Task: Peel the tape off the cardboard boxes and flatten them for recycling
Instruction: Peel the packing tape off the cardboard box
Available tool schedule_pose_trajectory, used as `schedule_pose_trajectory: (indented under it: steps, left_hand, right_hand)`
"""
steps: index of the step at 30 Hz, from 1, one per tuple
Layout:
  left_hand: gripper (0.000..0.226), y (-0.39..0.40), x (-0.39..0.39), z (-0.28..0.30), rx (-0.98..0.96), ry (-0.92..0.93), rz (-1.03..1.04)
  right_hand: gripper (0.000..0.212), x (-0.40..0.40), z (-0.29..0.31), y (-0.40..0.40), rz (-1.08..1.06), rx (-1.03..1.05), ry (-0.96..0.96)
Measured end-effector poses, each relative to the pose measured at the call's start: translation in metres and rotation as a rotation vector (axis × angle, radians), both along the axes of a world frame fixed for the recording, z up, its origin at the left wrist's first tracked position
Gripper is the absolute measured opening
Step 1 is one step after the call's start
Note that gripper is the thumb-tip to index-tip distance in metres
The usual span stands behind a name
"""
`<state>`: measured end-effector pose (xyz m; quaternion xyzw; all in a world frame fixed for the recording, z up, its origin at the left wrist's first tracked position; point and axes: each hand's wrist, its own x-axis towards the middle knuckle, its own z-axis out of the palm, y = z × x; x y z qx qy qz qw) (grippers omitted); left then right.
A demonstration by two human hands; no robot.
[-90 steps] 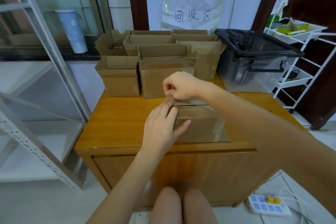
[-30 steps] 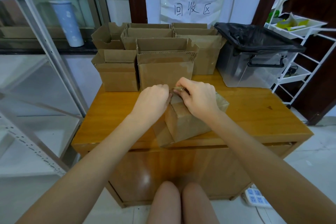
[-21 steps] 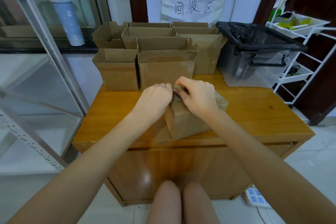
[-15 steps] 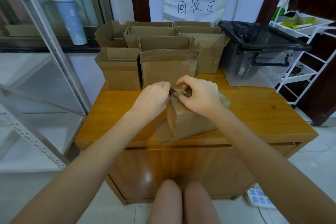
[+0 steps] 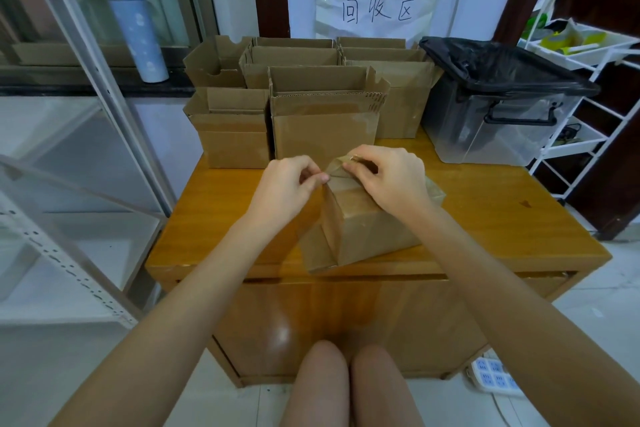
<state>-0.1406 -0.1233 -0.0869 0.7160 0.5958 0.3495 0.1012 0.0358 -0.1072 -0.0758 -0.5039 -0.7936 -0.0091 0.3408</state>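
Here, on the wooden table (image 5: 485, 215), near its front edge: a closed cardboard box (image 5: 367, 229), tipped up on one side. Left hand (image 5: 287, 184) curled, pinching the box's top corner. Right hand (image 5: 388, 177) curled too, pinching a lifted strip of clear tape (image 5: 337, 165) at that same corner. Behind, touching one another: open boxes (image 5: 322, 118), with a clear bin (image 5: 498, 114) lined in black just beside them.

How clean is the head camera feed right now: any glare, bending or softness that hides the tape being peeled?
Head view: even daylight, soft shadows; a bright glare spot sits on the glossy wooden cabinet front; wide-angle bending curves the white metal shelf frame at the edge; the left hand and right hand are sharp, but the clear tape on the brown cardboard box is hard to make out.
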Motion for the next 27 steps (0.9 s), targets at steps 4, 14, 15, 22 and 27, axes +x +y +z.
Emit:
schedule_pose_trajectory:
  steps: [4, 14, 15, 22, 27]
  left_hand:
    - [0.022, 0.0, 0.007, 0.008, 0.112, 0.386, 0.001]
    - [0.026, 0.013, -0.008, -0.005, 0.543, 0.779, -0.206]
    - [0.024, 0.015, -0.013, -0.008, 0.579, 0.802, -0.23]
    - [0.009, 0.03, -0.028, -0.01, 0.555, 0.724, -0.327]
    - [0.015, 0.009, -0.024, -0.023, 0.078, 0.021, -0.22]
  right_hand:
    - [0.017, 0.0, -0.001, 0.0, -0.007, -0.012, 0.012]
    - [0.016, 0.001, -0.005, -0.002, 0.03, 0.036, -0.007]
    - [0.02, 0.0, -0.005, -0.002, 0.036, 0.025, -0.012]
    - [0.02, -0.002, -0.004, 0.002, 0.055, -0.022, -0.006]
    - [0.022, -0.004, -0.001, 0.007, -0.031, -0.061, 0.009]
